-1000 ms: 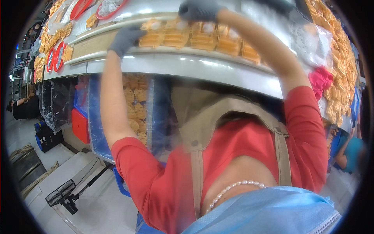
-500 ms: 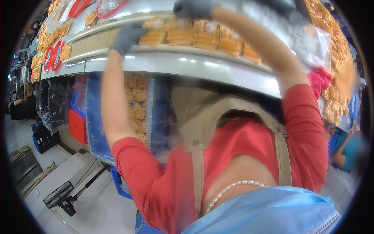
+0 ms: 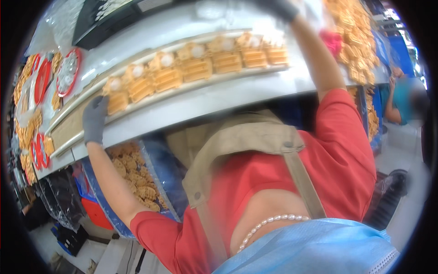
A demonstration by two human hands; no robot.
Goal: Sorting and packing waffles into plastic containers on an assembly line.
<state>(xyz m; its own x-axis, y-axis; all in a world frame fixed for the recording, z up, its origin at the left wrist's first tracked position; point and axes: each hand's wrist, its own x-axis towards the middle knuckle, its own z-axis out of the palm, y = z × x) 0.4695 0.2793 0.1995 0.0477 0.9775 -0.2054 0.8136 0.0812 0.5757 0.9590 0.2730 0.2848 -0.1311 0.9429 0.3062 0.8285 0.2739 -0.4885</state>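
A: Looking through the head view, where do the orange parts sit?
B: About seven stand side by side in a pale-railed track on the white table, across the front of the person.
A: Which way does the row run?
B: Its long axis slants from near left to far right. Each part points across the track, its white disc at the far end and its wider, slotted half toward the person.
A: How do they look?
B: Glossy and moulded, with ribs and recesses in the near half. Those at the right end are washed out by glare and blur.
A: And the hands?
B: Both wear grey gloves. The left hand has its fingertips at the leftmost part; I can't tell whether it grips. The right hand is blurred at the far edge, beyond the row's right end, so its state I can't tell either.
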